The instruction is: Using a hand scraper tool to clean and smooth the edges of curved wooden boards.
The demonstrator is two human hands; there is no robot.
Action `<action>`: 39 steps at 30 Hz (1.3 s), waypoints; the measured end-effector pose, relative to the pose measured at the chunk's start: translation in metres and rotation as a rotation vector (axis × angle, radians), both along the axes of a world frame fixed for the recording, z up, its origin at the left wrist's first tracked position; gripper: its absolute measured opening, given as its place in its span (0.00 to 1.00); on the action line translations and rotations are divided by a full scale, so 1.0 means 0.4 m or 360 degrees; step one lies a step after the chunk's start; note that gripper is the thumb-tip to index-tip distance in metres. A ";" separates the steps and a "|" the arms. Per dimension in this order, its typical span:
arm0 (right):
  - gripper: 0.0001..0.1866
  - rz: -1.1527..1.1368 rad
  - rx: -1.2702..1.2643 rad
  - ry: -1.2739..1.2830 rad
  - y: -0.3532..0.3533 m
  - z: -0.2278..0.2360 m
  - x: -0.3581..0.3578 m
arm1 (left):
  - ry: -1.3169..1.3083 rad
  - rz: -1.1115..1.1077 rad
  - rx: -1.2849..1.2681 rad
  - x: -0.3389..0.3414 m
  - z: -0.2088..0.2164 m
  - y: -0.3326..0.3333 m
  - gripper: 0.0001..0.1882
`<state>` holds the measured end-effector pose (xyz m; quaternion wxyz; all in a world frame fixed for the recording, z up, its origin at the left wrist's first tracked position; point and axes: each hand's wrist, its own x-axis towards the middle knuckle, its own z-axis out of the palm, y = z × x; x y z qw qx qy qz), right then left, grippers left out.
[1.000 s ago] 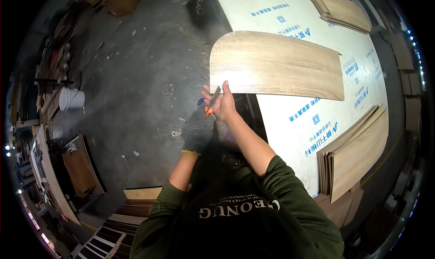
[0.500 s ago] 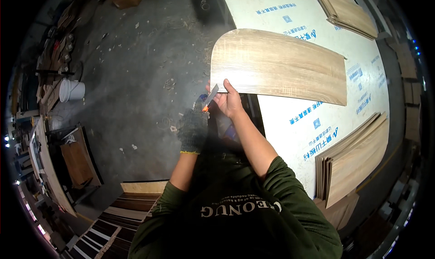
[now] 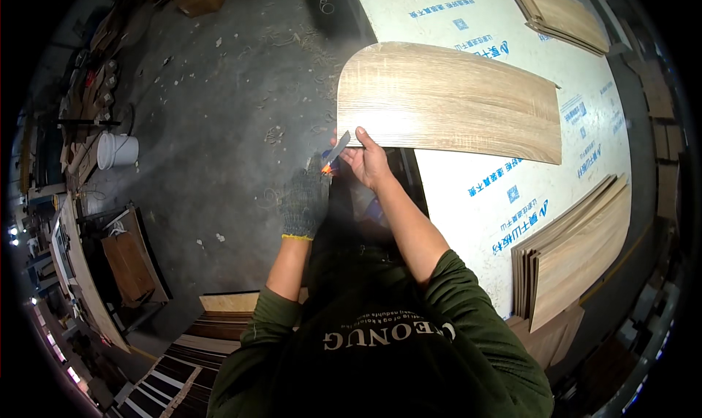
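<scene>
A wood-grain board with rounded far corners lies partly on the white sheet-topped table, its left end sticking out past the table edge. My bare right hand grips its near left corner, thumb on top and fingers below. In a grey knitted glove with a yellow cuff, my left hand is closed around a knife with a flat grey blade and an orange part at its base. The blade slants up at the board's near left corner; whether it touches the edge I cannot tell. The glove's fingers are partly dark and hidden.
A stack of similar boards stands at the table's near right, and another pile lies at the far right. Scraps litter the grey floor to the left. A white bucket stands farther left, and dark strips lie at lower left.
My left hand and the knife have shifted slightly left and away from me. The board and my right hand have hardly moved.
</scene>
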<state>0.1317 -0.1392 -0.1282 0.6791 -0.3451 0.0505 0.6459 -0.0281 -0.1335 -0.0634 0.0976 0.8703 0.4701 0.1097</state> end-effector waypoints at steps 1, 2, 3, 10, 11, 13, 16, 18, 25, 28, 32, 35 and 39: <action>0.23 -0.0002 -0.0002 0.0000 -0.001 -0.011 0.002 | 0.0000 -0.0002 -0.0002 0.002 -0.004 0.008 0.24; 0.22 0.0016 0.0053 -0.0003 -0.003 -0.022 0.006 | -0.0026 -0.0025 -0.0024 0.002 -0.010 0.019 0.25; 0.22 0.0038 0.0108 -0.0005 -0.003 -0.024 0.005 | -0.0051 -0.0044 -0.0046 0.001 -0.015 0.031 0.25; 0.20 0.0023 0.0010 -0.0024 -0.002 -0.024 0.006 | 0.0022 -0.0062 -0.0220 0.045 0.013 0.116 0.26; 0.20 0.0034 0.0012 -0.0036 -0.002 -0.022 0.005 | 0.0052 -0.0071 -0.0102 0.050 0.015 0.127 0.22; 0.21 0.0032 0.0013 -0.0049 -0.002 -0.025 0.008 | 0.0081 -0.0093 0.0015 0.065 0.012 0.155 0.18; 0.22 0.0038 0.0060 -0.0054 -0.003 -0.029 0.010 | 0.0128 -0.0061 -0.0071 0.089 0.006 0.215 0.19; 0.24 0.0106 0.0013 -0.0061 -0.004 -0.034 0.012 | 0.0050 -0.0243 0.0192 0.106 0.000 0.263 0.18; 0.27 0.0204 0.0122 -0.0158 -0.014 -0.045 0.017 | -0.0049 -0.0371 0.0103 0.181 -0.014 0.400 0.17; 0.26 0.0173 0.0079 -0.0108 -0.015 -0.024 0.020 | -0.0009 -0.0377 0.0002 0.210 -0.001 0.430 0.18; 0.26 0.0291 0.0120 -0.0189 -0.058 -0.040 0.033 | 0.0097 -0.0415 0.0041 0.181 0.010 0.410 0.20; 0.26 0.0454 -0.0088 -0.0274 -0.155 -0.056 0.027 | 0.0075 -0.0421 0.0163 0.096 0.011 0.324 0.22; 0.23 0.0623 -0.0379 -0.0315 -0.272 -0.003 0.028 | 0.0024 -0.0242 -0.0099 -0.011 0.017 0.171 0.22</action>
